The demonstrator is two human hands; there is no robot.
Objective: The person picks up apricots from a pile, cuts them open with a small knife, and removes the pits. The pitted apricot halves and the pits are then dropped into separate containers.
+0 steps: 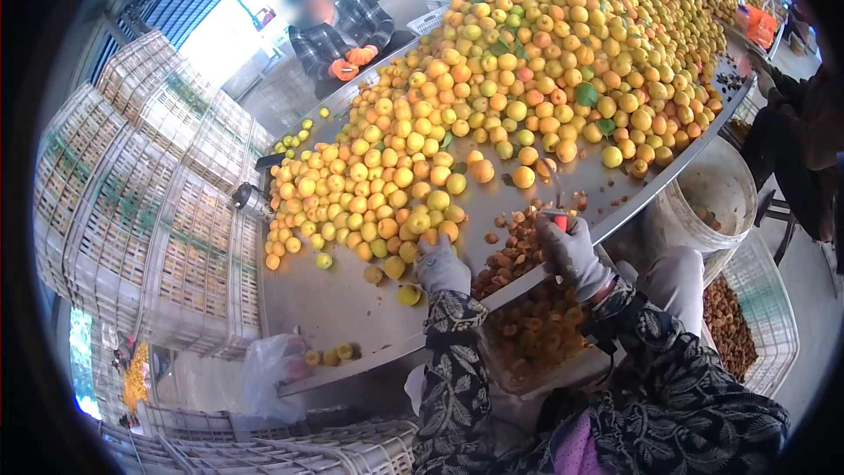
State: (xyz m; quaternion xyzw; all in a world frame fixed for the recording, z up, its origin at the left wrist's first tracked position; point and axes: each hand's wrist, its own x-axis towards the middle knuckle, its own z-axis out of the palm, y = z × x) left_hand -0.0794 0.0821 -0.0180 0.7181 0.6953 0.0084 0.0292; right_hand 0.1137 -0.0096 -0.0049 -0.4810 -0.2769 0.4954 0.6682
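A large heap of yellow-orange apricots [527, 62] covers the metal table [360, 325]. My left hand [442, 268], in a light glove, reaches to the heap's near edge with its fingers bent on an apricot [448, 230]; its grip is partly hidden. In my gloved right hand [576, 257] is a red-handled tool [560, 222] with a thin curved metal end, pointing up and away. Brown apricot pits [510, 259] lie on the table between my hands. Below the table edge, a container of apricot halves [536, 334] sits under my right forearm.
White plastic crates [141, 202] are stacked high at the left. A white bucket [716, 189] stands at the right, above a crate of pits [728, 325]. Across the table is a person in orange gloves [352, 62]. A clear plastic bag [272, 374] hangs at the near-left corner.
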